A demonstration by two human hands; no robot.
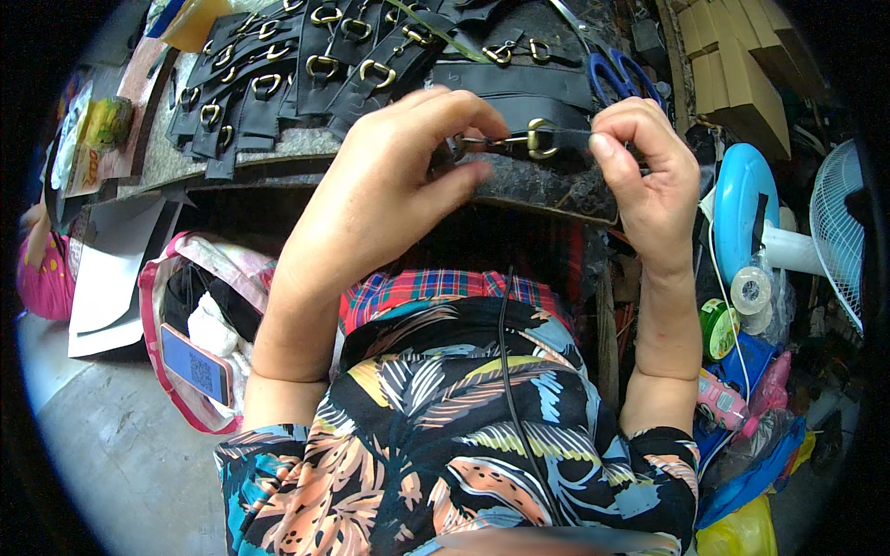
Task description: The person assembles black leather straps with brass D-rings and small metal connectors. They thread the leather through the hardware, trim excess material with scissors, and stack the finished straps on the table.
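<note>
My left hand (389,171) is curled at the bench edge, index finger and thumb bent around a slim metal hook (487,141). Its other fingers are partly hidden behind the hand. Just right of the hook is a brass-coloured D-ring (540,139) on a black strap piece. My right hand (649,176) pinches thumb against forefinger beside that piece. A thin thread-like strand seems to run into the pinch, too fine to make out clearly. Black straps (519,91) lie flat just beyond both hands.
Many black straps with brass D-rings (323,67) cover the bench at the left. Blue-handled scissors (616,76) lie behind my right hand. To the right are a fan (839,218), cardboard boxes (742,65) and a tape roll (751,290). A phone (195,361) rests on a bag, lower left.
</note>
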